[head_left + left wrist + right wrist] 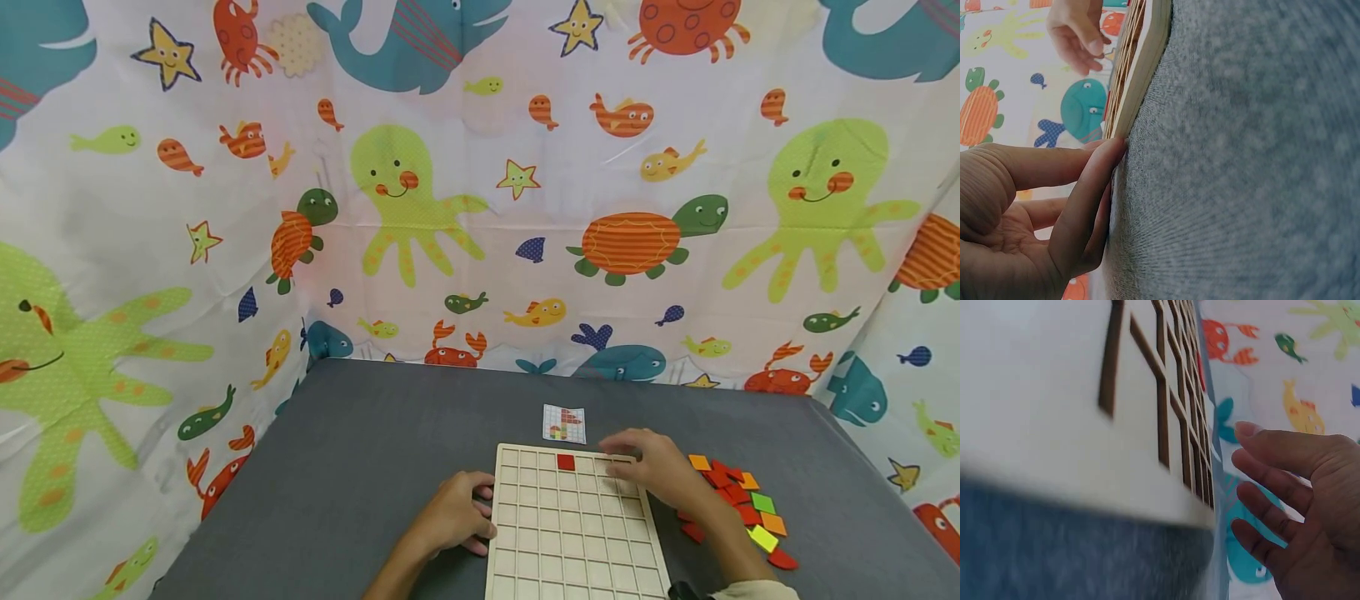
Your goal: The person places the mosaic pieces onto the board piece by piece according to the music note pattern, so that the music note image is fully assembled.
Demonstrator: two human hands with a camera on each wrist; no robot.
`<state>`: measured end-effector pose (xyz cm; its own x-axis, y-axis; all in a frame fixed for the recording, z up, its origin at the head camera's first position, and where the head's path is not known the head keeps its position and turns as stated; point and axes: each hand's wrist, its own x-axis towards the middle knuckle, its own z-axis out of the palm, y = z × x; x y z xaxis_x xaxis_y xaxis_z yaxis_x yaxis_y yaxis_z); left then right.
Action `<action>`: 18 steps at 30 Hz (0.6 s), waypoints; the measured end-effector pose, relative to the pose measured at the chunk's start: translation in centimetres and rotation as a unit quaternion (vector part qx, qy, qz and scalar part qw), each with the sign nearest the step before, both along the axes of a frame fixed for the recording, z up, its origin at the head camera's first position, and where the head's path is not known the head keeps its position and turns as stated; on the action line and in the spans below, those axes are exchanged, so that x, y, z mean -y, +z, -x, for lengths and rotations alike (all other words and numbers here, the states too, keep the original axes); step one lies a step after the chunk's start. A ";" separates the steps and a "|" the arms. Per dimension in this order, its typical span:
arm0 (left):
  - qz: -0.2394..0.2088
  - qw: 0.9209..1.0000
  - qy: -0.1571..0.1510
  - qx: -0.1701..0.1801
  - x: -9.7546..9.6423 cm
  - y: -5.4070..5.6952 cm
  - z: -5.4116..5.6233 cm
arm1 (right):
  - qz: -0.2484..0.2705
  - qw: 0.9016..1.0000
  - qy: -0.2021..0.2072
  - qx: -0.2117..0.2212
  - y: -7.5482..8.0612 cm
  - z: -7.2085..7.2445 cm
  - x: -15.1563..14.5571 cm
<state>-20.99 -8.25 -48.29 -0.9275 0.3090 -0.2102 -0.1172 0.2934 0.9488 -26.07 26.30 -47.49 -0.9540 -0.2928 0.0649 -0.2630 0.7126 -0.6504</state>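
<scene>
A pale wooden grid board [558,525] lies on the grey table, a single red square tile [566,462] set in its far row. At the board's left edge is my left hand [457,512]; in the left wrist view its fingertips [1113,147] touch the board's side. My right hand [651,460] is over the far right corner of the board. Its fingers [1272,484] are loosely bent and hold nothing, as the right wrist view shows. A small printed pattern card [564,424] lies just beyond the board's far edge.
Right of the board, partly behind my right forearm, is a loose pile of red, orange, green and yellow tiles [738,492]. A curtain [465,208] printed with sea animals hangs behind the grey table [360,442] and at its sides.
</scene>
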 end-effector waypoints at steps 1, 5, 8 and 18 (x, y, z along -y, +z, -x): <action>0.000 1.000 0.000 0.001 0.0 0.0 0.0 | 0.003 1.000 -0.007 0.002 -0.1 -0.1 -0.4; 0.001 1.000 0.001 0.002 0.0 -0.1 0.1 | 0.026 0.999 -0.028 0.006 -0.5 -0.6 -2.3; 0.002 1.000 0.001 0.001 0.0 -0.1 0.1 | 0.029 0.999 -0.043 0.003 -0.6 -0.9 -3.9; -0.001 1.000 0.003 -0.001 -0.1 0.1 -0.2 | -0.019 0.996 -0.089 0.005 -0.2 -1.8 -8.1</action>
